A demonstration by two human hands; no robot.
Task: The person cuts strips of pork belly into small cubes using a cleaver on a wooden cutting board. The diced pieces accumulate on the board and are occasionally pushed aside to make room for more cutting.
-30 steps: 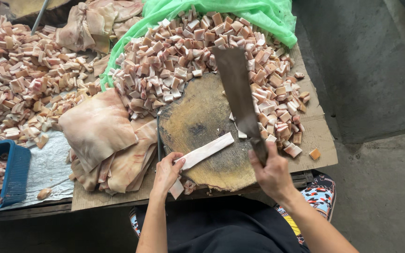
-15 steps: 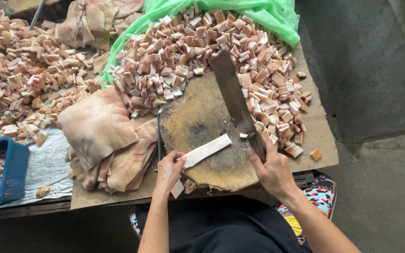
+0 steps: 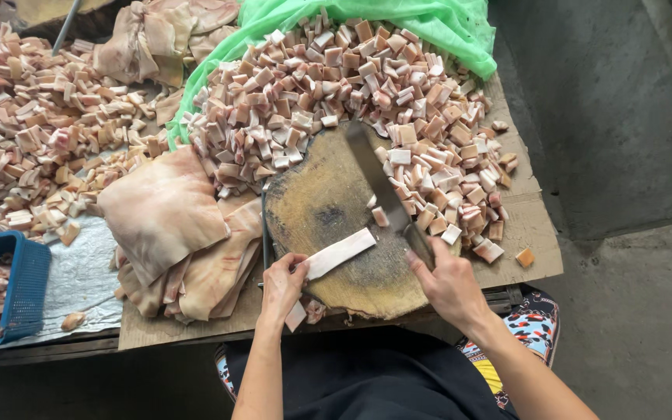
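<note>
My left hand (image 3: 282, 285) holds down the near end of a pale strip of pork fat (image 3: 341, 252) that lies across a round wooden chopping block (image 3: 328, 210). My right hand (image 3: 446, 280) grips the handle of a long cleaver (image 3: 379, 183), whose blade points away from me and sits low over the block's right side, just right of the strip. A small cut piece (image 3: 380, 217) lies beside the blade. Behind the block rises a big heap of cubed pork pieces (image 3: 336, 85).
Slabs of pork skin (image 3: 163, 210) are stacked left of the block on cardboard (image 3: 530, 233). More cubes (image 3: 33, 148) cover the far left. A blue plastic basket (image 3: 17, 288) holds meat at the left edge. Green plastic sheet (image 3: 429, 23) lies behind the heap. Concrete floor on the right.
The cleaver has come down from a raised, upright tilt to low over the block's right side. My left hand still holds the strip in the same place.
</note>
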